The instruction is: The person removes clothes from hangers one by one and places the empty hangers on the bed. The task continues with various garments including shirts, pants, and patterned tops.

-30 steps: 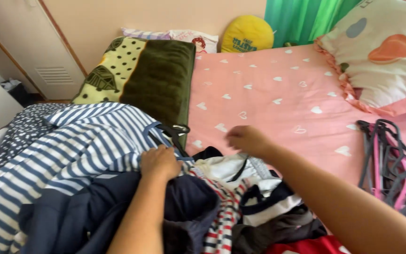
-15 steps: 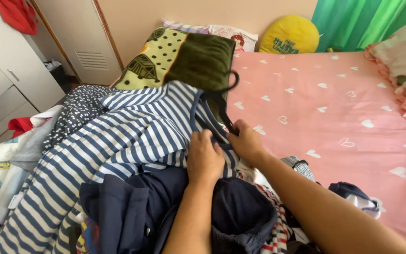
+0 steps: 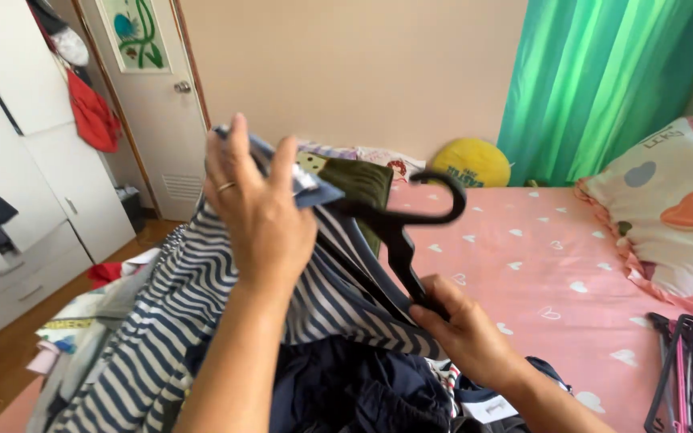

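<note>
Above the bed [image 3: 523, 265], one left hand [image 3: 258, 208] grasps one blue-white striped shirt [image 3: 194, 321]; one right hand [image 3: 463, 329] grips one black hanger [image 3: 411, 232].

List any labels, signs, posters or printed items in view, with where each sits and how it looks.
Poster: on the white door at upper left, upright rectangle, pale with green and blue shapes.
Round cushion: at the head of the bed by the green curtain, yellow with dark print.
Pillow: right side of the bed, cream with an orange shape and grey heart.
</note>
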